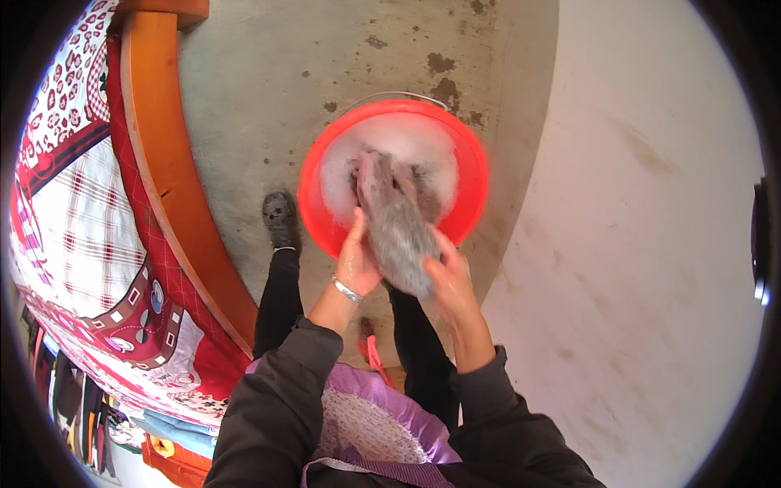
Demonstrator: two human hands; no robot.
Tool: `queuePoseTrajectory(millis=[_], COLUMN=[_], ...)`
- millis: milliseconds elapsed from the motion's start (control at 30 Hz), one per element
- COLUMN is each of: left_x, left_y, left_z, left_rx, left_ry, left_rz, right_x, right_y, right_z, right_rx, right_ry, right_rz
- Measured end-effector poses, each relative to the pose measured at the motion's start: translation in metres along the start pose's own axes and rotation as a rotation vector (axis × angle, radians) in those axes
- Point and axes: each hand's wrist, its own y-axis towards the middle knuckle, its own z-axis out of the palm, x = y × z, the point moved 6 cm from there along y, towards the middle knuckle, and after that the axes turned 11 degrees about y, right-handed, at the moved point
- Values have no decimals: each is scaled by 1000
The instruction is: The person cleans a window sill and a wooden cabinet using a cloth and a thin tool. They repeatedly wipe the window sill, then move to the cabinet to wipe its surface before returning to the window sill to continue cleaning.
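A red plastic bucket (312, 183) with a wire handle stands on the floor before me, white suds (393, 131) spread across its inside. Over its near rim I hold a wet, foamy grey cloth item (399, 244), blurred by motion; its exact kind cannot be told. The far end of it reaches down into the suds. My left hand (357, 265) grips its left side, thumb up along the edge. On the right side, my right hand (450, 274) is closed on the near end. Another darker part of cloth (427, 189) shows in the foam.
At left runs a wooden bed frame (161, 122) with patterned bedding (91, 226). A pale wall (616, 244) rises at right. Dark wet spots (442, 64) mark the concrete floor (256, 79). My shoe (280, 218) is beside the bucket. Folded clothes (177, 433) lie lower left.
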Motion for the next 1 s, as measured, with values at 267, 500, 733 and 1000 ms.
queuePoseTrajectory(millis=[267, 500, 733, 1000], left_x=[6, -6, 2, -6], left_y=[8, -23, -64, -113], left_z=[4, 59, 95, 179], left_rx=[204, -2, -272, -451], left_ry=[-117, -92, 281, 2315], left_rz=[-58, 139, 243, 272], right_x=[25, -3, 0, -17], right_y=[-45, -42, -45, -68], right_z=[-46, -64, 29, 23], right_rx=[157, -296, 247, 153], right_ry=[-91, 446, 1034, 1087], right_rz=[210, 76, 338, 344])
